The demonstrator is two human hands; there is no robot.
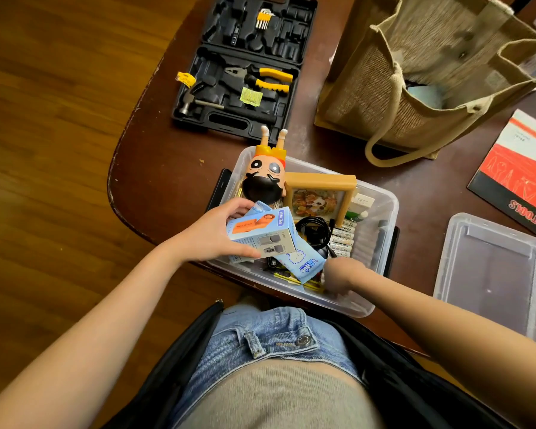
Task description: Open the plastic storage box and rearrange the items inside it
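The clear plastic storage box [387,209] stands open at the table's near edge, full of items. Its lid [489,274] lies to the right on the table. My left hand [214,233] grips a light blue mini fan carton [260,233] over the box's left side. My right hand [341,275] reaches down into the near right corner, fingers hidden among the contents. A blue tissue pack [300,261] lies under the carton. Inside also sit an upside-down cartoon figure [266,174], a tan picture frame [319,193], a coiled black cable [316,230] and a row of batteries [342,239].
An open black tool case [245,66] with pliers and a hammer lies at the back. A jute tote bag [421,72] stands behind the box. A red and black booklet [520,178] is at the right. The table edge curves at the left above wooden floor.
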